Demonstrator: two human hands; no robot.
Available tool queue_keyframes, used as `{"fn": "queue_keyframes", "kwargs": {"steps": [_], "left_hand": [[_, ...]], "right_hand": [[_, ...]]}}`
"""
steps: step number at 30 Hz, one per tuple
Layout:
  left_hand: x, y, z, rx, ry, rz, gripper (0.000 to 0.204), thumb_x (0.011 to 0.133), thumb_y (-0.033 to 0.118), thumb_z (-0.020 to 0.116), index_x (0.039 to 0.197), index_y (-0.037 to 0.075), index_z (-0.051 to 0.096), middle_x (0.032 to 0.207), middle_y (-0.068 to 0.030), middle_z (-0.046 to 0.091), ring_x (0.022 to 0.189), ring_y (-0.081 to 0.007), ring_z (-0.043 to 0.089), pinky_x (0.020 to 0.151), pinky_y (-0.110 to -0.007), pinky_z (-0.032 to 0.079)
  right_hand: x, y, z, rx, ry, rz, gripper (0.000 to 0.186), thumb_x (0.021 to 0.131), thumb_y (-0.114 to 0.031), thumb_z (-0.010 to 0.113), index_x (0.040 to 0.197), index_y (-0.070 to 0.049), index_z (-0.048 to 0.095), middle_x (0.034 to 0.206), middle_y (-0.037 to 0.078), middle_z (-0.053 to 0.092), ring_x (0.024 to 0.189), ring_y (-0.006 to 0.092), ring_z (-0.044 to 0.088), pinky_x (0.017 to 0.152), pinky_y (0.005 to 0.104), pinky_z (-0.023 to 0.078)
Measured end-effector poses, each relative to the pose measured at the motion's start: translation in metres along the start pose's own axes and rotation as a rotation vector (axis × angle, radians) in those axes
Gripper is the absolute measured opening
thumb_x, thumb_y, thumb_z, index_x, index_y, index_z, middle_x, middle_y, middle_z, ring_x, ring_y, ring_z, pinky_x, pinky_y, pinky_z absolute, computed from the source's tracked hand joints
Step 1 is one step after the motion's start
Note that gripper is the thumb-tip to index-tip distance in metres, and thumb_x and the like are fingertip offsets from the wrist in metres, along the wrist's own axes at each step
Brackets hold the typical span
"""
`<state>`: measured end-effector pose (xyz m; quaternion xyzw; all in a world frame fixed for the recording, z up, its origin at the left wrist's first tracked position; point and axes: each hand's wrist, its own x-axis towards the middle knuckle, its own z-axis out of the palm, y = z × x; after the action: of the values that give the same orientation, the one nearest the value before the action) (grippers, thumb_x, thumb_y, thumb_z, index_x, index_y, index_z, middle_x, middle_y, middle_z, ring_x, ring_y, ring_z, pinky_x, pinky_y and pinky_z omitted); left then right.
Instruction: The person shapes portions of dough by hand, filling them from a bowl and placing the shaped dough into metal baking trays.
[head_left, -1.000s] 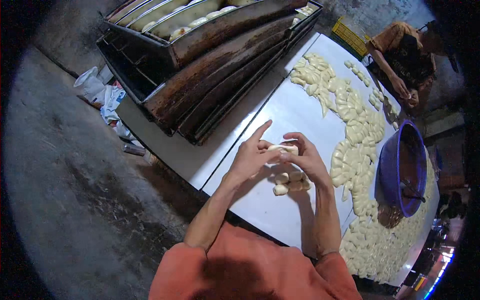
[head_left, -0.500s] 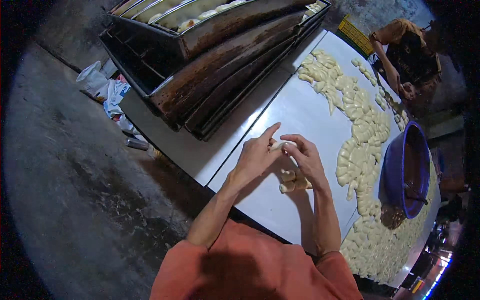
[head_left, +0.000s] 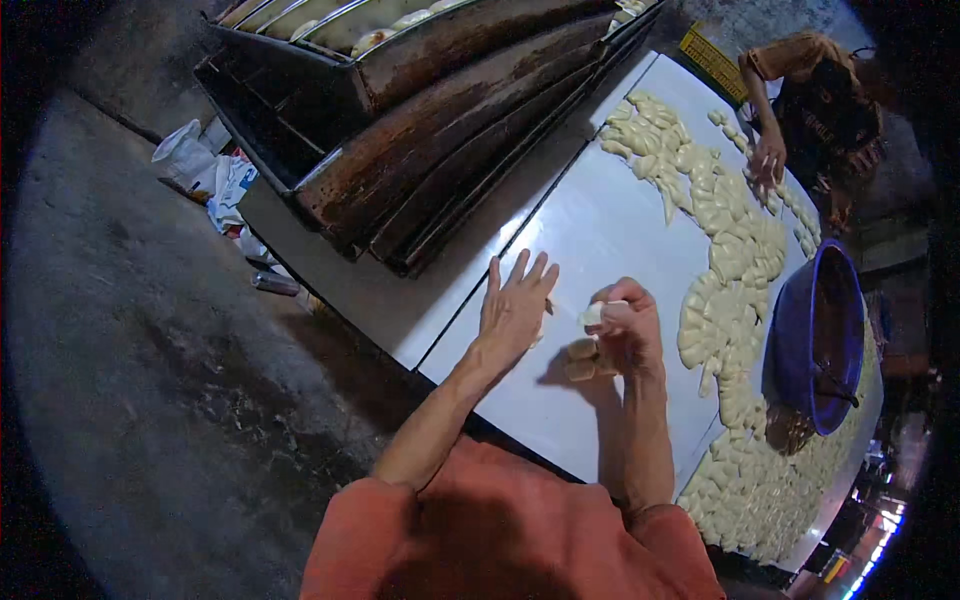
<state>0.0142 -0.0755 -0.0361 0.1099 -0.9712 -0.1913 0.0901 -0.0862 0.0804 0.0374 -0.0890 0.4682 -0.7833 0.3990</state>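
My left hand (head_left: 512, 312) lies flat on the white table (head_left: 610, 235), fingers stretched and apart. A bit of pale dough shows at the edge of its palm, mostly hidden under it. Beside it, my right hand (head_left: 636, 330) is raised, fingers closed on a small piece of dough (head_left: 594, 314). Just below that hand, a few short dough rolls (head_left: 580, 369) rest together, partly covered by the hand. To the right, many pale dough pieces (head_left: 735, 255) lie pressed side by side in a long band.
Stacked dark metal trays (head_left: 430, 120) stand at the far left on the table. A purple basin (head_left: 795, 330) sits at the right, among dough pieces. Across the table, a co-worker's hand (head_left: 768, 160) reaches the dough. Beyond is a yellow crate (head_left: 712, 62).
My hands have parted from a piece of dough held between them. The left now presses flat on the table; the right keeps a piece. The co-worker's hand has reached onto the dough.
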Motion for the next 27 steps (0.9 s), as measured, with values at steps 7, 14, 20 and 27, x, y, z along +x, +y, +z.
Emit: {"fn": "queue_keyframes", "kwargs": {"steps": [7, 14, 20, 27], "left_hand": [[0.011, 0.005, -0.025, -0.307, -0.024, -0.105, 0.092, 0.082, 0.033, 0.071, 0.158, 0.004, 0.027, 0.160, -0.0324, 0.024, 0.151, -0.0454, 0.020, 0.117, -0.070, 0.010], [0.027, 0.055, -0.061, -0.826, -0.053, -0.173, 0.055, 0.085, 0.027, 0.079, 0.131, 0.000, 0.064, 0.122, -0.0178, 0.070, 0.111, -0.0229, 0.068, 0.093, -0.033, 0.054], [0.022, 0.065, -0.040, -1.165, -0.154, -0.267, 0.050, 0.092, 0.012, 0.067, 0.141, 0.003, 0.058, 0.106, -0.0175, 0.075, 0.096, -0.0188, 0.071, 0.081, -0.030, 0.056], [0.029, 0.109, -0.014, -0.993, 0.012, -0.110, 0.084, 0.100, 0.026, 0.063, 0.162, 0.008, 0.009, 0.142, -0.0302, 0.053, 0.130, -0.0329, 0.056, 0.105, -0.039, 0.047]], "right_hand": [[-0.002, -0.023, 0.017, 0.090, 0.237, 0.056, 0.038, 0.094, -0.030, 0.063, 0.119, -0.001, 0.062, 0.106, 0.011, 0.063, 0.090, 0.0207, 0.063, 0.081, 0.0319, 0.053], [-0.021, -0.022, 0.013, 0.064, 0.162, 0.060, 0.032, 0.093, -0.010, 0.061, 0.121, 0.004, 0.060, 0.107, 0.014, 0.067, 0.091, 0.0201, 0.068, 0.077, 0.0301, 0.058], [-0.032, -0.017, -0.014, -0.322, 0.373, -0.055, 0.021, 0.088, -0.004, 0.070, 0.108, -0.002, 0.063, 0.094, 0.008, 0.065, 0.077, 0.0128, 0.065, 0.063, 0.0243, 0.055], [-0.054, -0.041, -0.021, -0.091, 0.454, -0.199, 0.028, 0.083, 0.003, 0.073, 0.108, -0.003, 0.062, 0.097, 0.006, 0.066, 0.082, 0.0130, 0.065, 0.066, 0.0237, 0.054]]}}
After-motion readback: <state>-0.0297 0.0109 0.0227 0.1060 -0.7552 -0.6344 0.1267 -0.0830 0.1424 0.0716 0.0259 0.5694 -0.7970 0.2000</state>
